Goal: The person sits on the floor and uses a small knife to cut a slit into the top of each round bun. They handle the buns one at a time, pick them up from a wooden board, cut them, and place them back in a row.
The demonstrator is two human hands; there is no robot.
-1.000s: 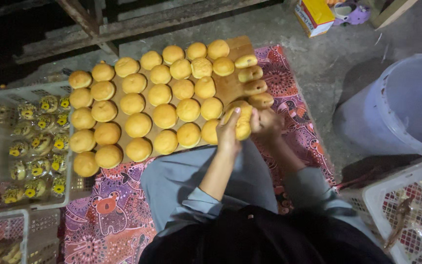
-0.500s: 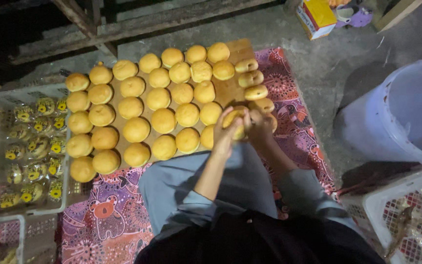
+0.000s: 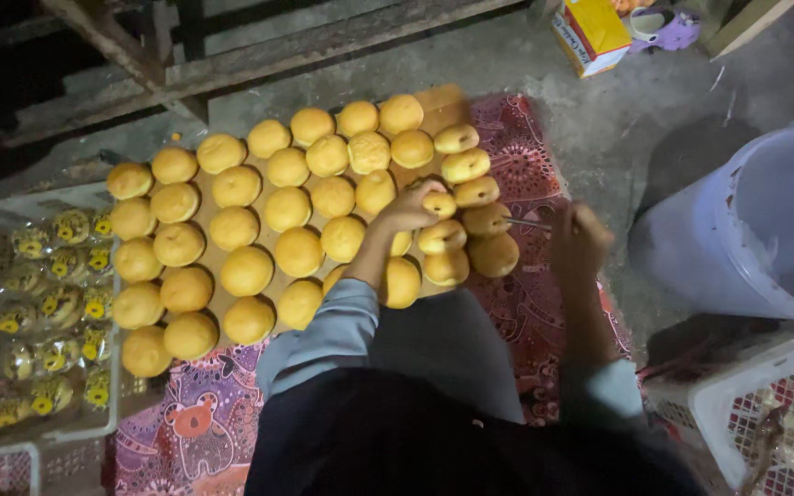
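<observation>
- The person's left hand [image 3: 408, 208] reaches out over the board of buns [image 3: 440, 99], fingers curled around one small golden bun [image 3: 439, 203] and pinching it at the right side of the spread.
- That bun sits in the column of oval buns along the board's right edge, touching its neighbours just above and below.
- The right hand [image 3: 579, 241] hangs over the patterned red mat [image 3: 516, 138], just right of the board, fist closed around a thin stick-like tool [image 3: 527, 222] whose tip points left toward the buns; the hand is blurred.
- Round yellow buns fill the rest of the board in rows, far and left of the hands.
- A white crate of wrapped buns [image 3: 43, 303] stands at the left.
- A pale plastic bucket [image 3: 765, 230] stands at the right, with a white basket [image 3: 765, 404] nearer.
- A yellow carton [image 3: 592, 29] lies at the far right.
</observation>
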